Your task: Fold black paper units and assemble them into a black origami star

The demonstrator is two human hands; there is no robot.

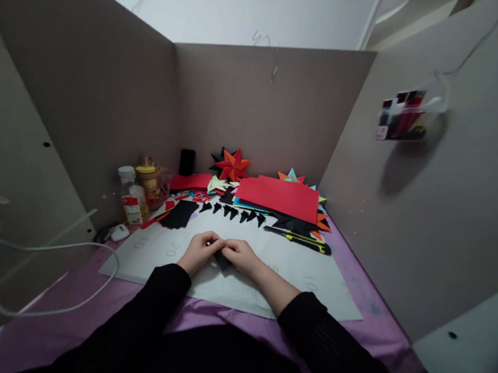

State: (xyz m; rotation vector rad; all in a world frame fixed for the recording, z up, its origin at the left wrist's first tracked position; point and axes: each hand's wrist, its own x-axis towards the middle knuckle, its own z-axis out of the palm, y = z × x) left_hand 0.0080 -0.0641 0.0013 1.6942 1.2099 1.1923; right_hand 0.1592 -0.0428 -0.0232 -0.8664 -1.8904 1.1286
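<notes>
both hands meet over the near middle of a large white sheet [234, 292], holding a small dark piece of paper [222, 261] between them. the left hand's grip [204, 249] is closed down to thumb and fingertips, pinching the paper from the left; the right hand's grip [239, 254] is pinched in the same way from the other side, fingertips just beside the left ones. the piece points down toward the person, its lower corner showing below the fingers; its upper part is hidden by them. faint numbers are marked on the white sheet, which lies on a tabletop [380, 328] with a purple cover

beyond the hands, small black folded pieces [231, 212] stand in a row across the sheet. left of the row lies a pile of black paper [180, 215]; right of it, a yellow and black cutter [304, 240] rests near the edge of the sheet. behind, red sheets [279, 197] lie over other coloured paper, and a red and orange paper star [233, 164] leans near the back panel. at the left, a white-capped bottle [133, 200] stands beside a yellow-lidded jar [150, 184]
</notes>
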